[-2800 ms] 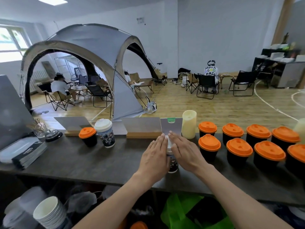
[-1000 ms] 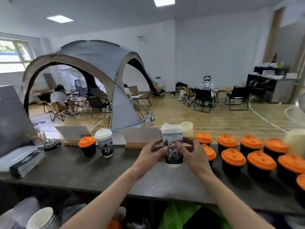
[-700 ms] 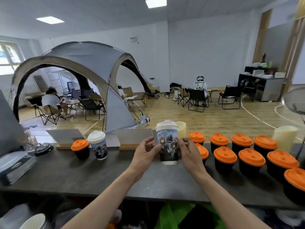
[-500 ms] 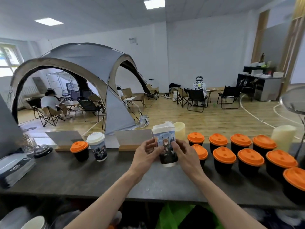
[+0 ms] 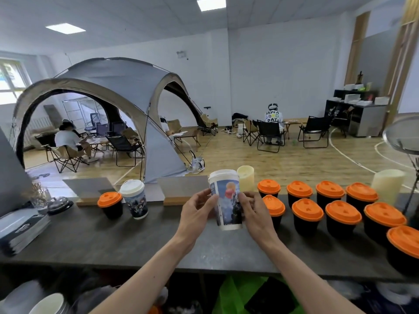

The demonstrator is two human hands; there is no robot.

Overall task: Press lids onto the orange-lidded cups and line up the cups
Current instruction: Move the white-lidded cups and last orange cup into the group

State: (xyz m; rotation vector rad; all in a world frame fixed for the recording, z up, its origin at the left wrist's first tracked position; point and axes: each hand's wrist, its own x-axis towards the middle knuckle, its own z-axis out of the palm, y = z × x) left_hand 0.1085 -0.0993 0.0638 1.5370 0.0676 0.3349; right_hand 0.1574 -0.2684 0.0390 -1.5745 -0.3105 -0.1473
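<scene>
dark counter runs across the front of a big hall with a wooden floor, and over it both hands hold one tall cup clear of the surface. left fingers curl round its left wall, right fingers round its right wall, both closed on the printed sleeve about halfway up, thumbs toward the camera. the cup looks like thin paper with a white lid seated on top; i judge it light, easy to dent if squeezed, and a little slick on the glossy print, so the mid-wall hold with two hands suits it, and any pressing should go on the lid's rim, not the wall. its print is a colourful picture; no words on it can be read. just right of the hands stand two rows of black cups with orange lids, close together; these look stiffer and squat, best taken by the wall under the lid. to the left a lone orange-lidded cup stands beside a second printed cup. far back, a seated person's white top reads "have a good day". a grey tent fills the left of the hall.
</scene>
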